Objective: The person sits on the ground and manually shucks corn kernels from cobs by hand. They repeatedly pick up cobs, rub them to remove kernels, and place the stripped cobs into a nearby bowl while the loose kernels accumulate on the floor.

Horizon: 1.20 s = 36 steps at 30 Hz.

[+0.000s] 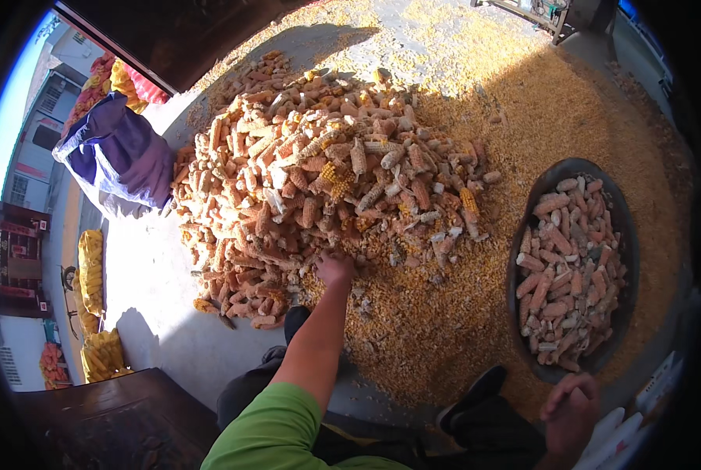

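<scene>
My left hand (334, 267) reaches into the lower edge of a large heap of shelled corn cobs (280, 170), where it meets loose yellow kernels (421, 329). Its fingertips are hidden among the cobs, so a hold on one cannot be told. A few cobs in the heap still bear yellow kernels. My right hand (573, 405) is raised near my right knee, just below a dark oval basin (517, 329) filled with bare cobs (561, 264). Its fingers are curled, and whether something is in them cannot be told.
A purple woven sack (121, 158) stands left of the heap. Yellow mesh sacks of corn (91, 270) lie farther left. Kernels cover the floor behind and right of the heap. A dark wooden surface (115, 417) is at lower left, and a wooden-legged stand (526, 14) is at top right.
</scene>
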### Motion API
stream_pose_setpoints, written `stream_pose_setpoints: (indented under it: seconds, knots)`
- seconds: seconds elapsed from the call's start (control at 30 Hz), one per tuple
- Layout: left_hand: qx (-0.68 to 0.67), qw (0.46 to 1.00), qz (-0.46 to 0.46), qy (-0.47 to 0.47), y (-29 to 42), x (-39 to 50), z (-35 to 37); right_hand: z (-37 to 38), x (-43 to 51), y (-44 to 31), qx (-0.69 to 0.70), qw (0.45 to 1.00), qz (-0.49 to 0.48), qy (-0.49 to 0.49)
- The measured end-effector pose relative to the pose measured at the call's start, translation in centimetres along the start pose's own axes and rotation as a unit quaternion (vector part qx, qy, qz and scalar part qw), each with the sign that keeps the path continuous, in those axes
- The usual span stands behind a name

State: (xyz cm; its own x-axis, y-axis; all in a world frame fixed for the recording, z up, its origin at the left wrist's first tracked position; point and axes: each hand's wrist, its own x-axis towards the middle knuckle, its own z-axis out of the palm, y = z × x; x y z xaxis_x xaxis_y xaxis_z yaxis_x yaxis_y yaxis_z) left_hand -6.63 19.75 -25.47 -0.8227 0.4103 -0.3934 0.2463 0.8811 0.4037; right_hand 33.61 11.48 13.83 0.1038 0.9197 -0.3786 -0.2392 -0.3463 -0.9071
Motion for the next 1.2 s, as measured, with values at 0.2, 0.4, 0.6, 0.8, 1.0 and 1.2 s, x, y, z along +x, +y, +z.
stream_pose_setpoints:
  seconds: [0.2, 0.4, 0.6, 0.8, 1.0, 1.2]
  knots:
    - [-0.037, 0.983, 0.161, -0.076, -3.2, -4.1, -0.9, -0.6, -0.4, 0.2, 0.011, 1.0, 0.0, 0.011]
    - [0.083, 0.955, 0.255, -0.127, -1.5, -3.9, -0.5, -1.2, -0.7, 0.0, -0.025, 1.0, 0.001, -0.019]
    - [0.091, 0.932, 0.297, -0.188, 0.7, -4.6, -0.1, -0.9, -0.8, 0.1, -0.007, 1.0, -0.001, 0.005]
    - [0.13, 0.939, 0.284, -0.145, 2.3, -5.4, 0.1, -1.1, -0.8, 0.3, -0.026, 0.999, -0.011, -0.025]
    - [0.122, 0.919, 0.363, -0.094, 0.0, -6.0, 1.0, -1.2, -1.0, 0.0, -0.038, 0.999, -0.007, -0.01]
    - [0.129, 0.919, 0.341, -0.148, 0.2, -5.3, 1.4, -0.7, -1.4, -0.3, -0.073, 0.997, 0.01, -0.028]
